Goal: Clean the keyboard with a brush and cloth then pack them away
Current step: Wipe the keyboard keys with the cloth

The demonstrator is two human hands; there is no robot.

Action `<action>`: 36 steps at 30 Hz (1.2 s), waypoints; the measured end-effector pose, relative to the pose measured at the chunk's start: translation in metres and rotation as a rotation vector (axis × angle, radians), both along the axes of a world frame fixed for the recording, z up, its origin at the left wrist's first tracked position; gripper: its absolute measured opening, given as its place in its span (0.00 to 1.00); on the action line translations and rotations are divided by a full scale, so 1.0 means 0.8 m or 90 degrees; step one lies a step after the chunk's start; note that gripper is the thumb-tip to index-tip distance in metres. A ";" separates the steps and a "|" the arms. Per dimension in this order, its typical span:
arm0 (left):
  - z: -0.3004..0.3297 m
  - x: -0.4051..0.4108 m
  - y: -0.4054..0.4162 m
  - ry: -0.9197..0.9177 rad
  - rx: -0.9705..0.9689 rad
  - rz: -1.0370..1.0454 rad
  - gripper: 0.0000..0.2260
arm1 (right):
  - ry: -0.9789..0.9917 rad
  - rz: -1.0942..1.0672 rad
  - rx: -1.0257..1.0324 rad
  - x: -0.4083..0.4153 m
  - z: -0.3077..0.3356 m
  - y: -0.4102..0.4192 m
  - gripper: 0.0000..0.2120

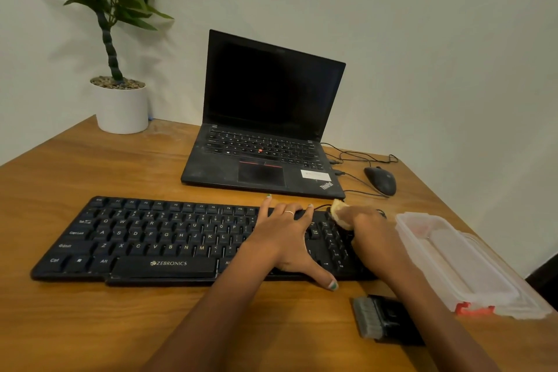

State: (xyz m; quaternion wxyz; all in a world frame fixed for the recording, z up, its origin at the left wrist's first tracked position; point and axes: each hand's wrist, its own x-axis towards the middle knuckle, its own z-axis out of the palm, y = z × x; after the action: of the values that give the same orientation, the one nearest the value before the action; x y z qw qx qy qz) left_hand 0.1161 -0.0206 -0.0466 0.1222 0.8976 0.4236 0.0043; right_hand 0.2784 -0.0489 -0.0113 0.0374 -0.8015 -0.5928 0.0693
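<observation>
The keyboard (193, 238) lay across the desk (90, 169), at six o'clock from the laptop (265, 130). The left hand (287, 238) rested flat on its right half, fingers spread and straight, steadying it. The right hand (367, 228) was curled round a yellow cloth (339, 214) and pressed it on the keyboard's far right corner, at about one o'clock from the left hand. The brush (380, 318) lay on the desk at five o'clock from the left hand, partly under the right forearm. An open clear box (453, 254) sat just beside the keyboard at three o'clock, and a mouse (380, 180) near its twelve.

The likeliest trouble, as I judged it, was the cloth snagging the thin cable (320, 207) that ran just beside it at the back edge; a hard wipe could tug that cable. The right forearm hung over the brush, so drawing the arm back low could knock it toward the desk edge. Heavy pressure from the flat left hand might also press keys.
</observation>
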 end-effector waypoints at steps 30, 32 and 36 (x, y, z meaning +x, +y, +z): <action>0.008 -0.004 -0.007 -0.010 0.003 -0.038 0.57 | -0.135 0.052 0.011 -0.020 0.008 -0.030 0.14; 0.007 -0.004 -0.005 -0.012 0.012 -0.031 0.57 | -0.118 0.049 0.016 -0.021 0.004 -0.022 0.18; 0.005 -0.004 -0.004 -0.020 0.022 -0.029 0.57 | -0.089 -0.016 -0.054 -0.010 0.016 -0.052 0.20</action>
State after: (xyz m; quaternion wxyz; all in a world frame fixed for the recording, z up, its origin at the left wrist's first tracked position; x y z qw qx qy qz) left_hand 0.1131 -0.0242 -0.0425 0.1134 0.9088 0.4009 0.0227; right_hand 0.2701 -0.0904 0.0015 -0.0372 -0.8125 -0.5806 0.0380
